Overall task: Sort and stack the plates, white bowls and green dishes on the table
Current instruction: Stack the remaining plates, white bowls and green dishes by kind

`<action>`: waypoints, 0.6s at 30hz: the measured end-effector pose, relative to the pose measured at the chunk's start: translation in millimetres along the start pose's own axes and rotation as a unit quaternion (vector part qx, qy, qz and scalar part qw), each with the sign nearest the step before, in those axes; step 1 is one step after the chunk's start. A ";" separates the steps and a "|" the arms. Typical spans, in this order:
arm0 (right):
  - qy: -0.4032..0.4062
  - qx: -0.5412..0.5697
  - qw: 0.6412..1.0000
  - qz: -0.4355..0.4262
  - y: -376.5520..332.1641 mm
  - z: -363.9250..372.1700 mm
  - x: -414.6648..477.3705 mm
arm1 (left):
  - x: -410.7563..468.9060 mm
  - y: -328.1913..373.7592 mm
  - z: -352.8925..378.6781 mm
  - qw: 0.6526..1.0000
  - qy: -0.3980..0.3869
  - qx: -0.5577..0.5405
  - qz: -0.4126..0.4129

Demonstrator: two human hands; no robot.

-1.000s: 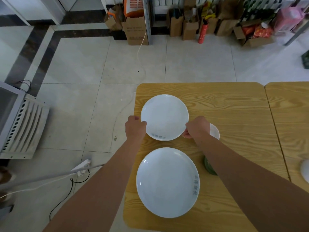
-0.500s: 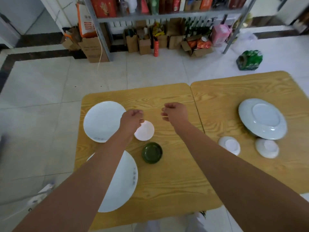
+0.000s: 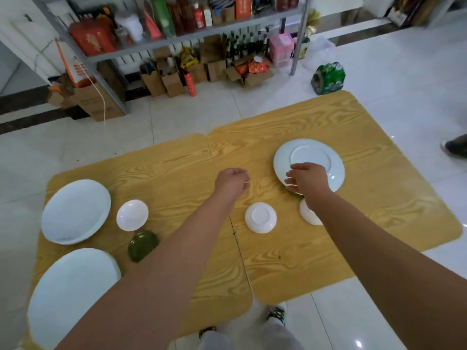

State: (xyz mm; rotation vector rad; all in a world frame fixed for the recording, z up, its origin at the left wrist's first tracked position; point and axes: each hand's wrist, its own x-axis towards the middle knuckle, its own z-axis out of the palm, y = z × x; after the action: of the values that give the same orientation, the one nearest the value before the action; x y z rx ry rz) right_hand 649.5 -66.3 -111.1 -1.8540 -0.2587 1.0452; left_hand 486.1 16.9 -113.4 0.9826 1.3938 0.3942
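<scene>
On the right table (image 3: 379, 198), upturned plate (image 3: 328, 157) (base up), right hand (image 3: 307, 181) fingers spread over its rim, left hand (image 3: 231, 183) loosely curled, empty.

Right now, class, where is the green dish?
In the head view, the green dish sits left on the table, just below an upright white bowl, between two plates.

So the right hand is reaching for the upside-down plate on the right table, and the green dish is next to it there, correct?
Not quite. The head view shows the right hand at the upside-down plate on the right table, but the green dish sits on the left table, by a white bowl.
</scene>
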 end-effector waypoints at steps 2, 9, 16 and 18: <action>0.018 -0.003 1.000 0.020 -0.5 -36.0 16.7 | 6.8 0.8 29.8 1.000 -0.002 0.018 -0.017; 0.040 -0.080 0.993 0.073 7.4 -112.9 86.0 | 43.0 -1.5 94.8 0.991 0.015 0.115 -0.061; 0.056 -0.117 0.989 0.071 30.0 -131.9 126.3 | 72.0 -13.6 122.0 0.980 0.031 0.187 -0.068; 0.061 -0.114 0.989 0.075 34.8 -133.1 135.7 | 78.5 -15.0 127.3 0.977 0.030 0.203 -0.056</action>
State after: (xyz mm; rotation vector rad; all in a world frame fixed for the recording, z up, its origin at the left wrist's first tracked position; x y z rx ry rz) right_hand 823.8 -91.7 -190.6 -2.1623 -0.1730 1.0340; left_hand 615.3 23.7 -189.7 1.2220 1.6137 0.0527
